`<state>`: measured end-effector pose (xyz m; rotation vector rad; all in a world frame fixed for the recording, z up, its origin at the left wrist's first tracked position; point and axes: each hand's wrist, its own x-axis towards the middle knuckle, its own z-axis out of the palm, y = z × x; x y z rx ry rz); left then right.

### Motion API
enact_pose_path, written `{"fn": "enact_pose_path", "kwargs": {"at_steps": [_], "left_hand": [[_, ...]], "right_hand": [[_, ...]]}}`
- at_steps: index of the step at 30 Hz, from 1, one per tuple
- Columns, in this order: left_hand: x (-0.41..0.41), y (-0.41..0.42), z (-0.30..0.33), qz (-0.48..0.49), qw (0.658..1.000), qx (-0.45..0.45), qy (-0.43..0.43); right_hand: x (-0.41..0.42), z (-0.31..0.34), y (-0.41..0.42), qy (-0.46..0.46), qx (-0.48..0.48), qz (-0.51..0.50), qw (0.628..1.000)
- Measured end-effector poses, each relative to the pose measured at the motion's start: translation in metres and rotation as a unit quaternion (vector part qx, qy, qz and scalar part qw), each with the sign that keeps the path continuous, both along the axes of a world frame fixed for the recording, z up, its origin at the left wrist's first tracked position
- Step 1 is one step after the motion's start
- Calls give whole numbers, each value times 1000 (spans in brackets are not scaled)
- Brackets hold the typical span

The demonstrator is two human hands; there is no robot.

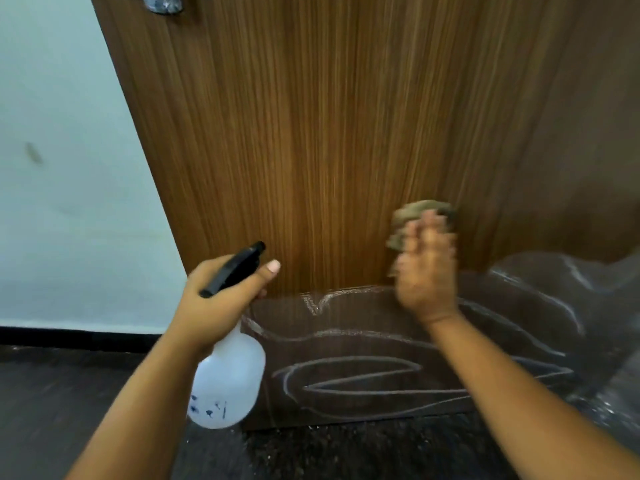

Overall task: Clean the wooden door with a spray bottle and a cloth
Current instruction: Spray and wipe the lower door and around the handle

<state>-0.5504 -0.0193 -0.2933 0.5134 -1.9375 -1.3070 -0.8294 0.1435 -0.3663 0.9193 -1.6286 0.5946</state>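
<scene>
Wood-grained and upright, the door (311, 133) filled the head view, and low on it a darker band (363, 358) still carried white scrawled lines, lying directly beneath both hands. Against the door above that band, the right hand (427, 271) pressed a bunched brownish cloth (420, 216) to the wood, fingers wrapped about it though blurred, so it was judged the nearer hand for wiping down into the marks. Left of the cloth and off the door, the left hand (221, 299) gripped the spray bottle (227, 382) by its black trigger head, white body hanging below, nozzle aimed at the wood.
</scene>
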Motion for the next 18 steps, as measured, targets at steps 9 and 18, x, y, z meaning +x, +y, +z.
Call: {"fn": "enact_pose_path", "kwargs": {"at_steps": [9,18], "left_hand": [[-79,84,-23,-38,998,48,-8],[-140,121,-44,-63,997,34,24]], "right_hand": [[6,-7,9,-70,35,60,995],[-109,-26,102,36,63,14,997]]}}
